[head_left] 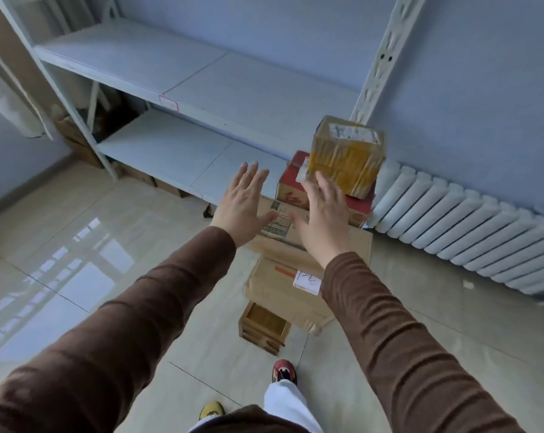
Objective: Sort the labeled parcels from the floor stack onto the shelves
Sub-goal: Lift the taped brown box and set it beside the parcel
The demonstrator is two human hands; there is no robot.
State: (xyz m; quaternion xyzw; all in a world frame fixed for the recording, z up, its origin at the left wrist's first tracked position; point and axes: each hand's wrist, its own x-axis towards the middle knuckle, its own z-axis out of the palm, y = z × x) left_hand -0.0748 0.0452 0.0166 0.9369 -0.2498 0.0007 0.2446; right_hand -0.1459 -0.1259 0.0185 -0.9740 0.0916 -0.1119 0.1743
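A stack of parcels stands on the floor by the shelf's right post. On top sits a small box wrapped in yellow tape (347, 154) with a white label. Under it lies a red box (291, 189), then a wide brown carton (274, 226) with a printed label. Lower down is another brown carton (280, 285) with a white handwritten label. A small taped box (264, 326) stands on the floor in front. My left hand (242, 204) and my right hand (322, 217) are both stretched out with fingers straight, above the stack, holding nothing.
The white metal shelf unit has an upper board (170, 64) and a lower board (170, 151), both bare, with small labels on their front edges. A white radiator (467, 223) runs along the wall at right. More cartons (77, 135) lie behind the shelf's left post. The floor is glossy tile.
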